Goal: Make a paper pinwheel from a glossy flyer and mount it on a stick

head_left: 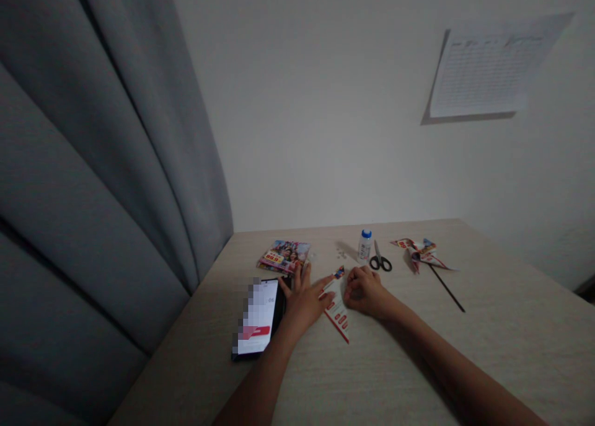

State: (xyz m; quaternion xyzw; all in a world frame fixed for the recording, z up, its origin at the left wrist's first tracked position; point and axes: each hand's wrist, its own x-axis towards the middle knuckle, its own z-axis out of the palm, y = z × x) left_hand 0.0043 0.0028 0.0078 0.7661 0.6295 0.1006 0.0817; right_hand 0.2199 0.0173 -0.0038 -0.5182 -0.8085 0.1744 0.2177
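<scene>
My left hand (304, 297) has its fingers spread, with the thumb and index fingertip on a folded printed paper (339, 320). This paper is white with red print and narrows to a point toward me; a colourful corner shows at its far end. Beside its right edge, my right hand (365, 291) rests on the table with the fingers curled in. Whatever those fingers may hold is hidden. To the left of my left forearm lies a phone (258, 320) with its screen lit, partly pixelated.
Colourful printed leaflets (284, 254) lie beyond my left hand. Behind my right hand are a blue-capped bottle (365, 247) and black-handled scissors (381, 261). A paper pinwheel (421, 252) on a dark stick lies right. A grey curtain (116, 134) hangs along the table's left side.
</scene>
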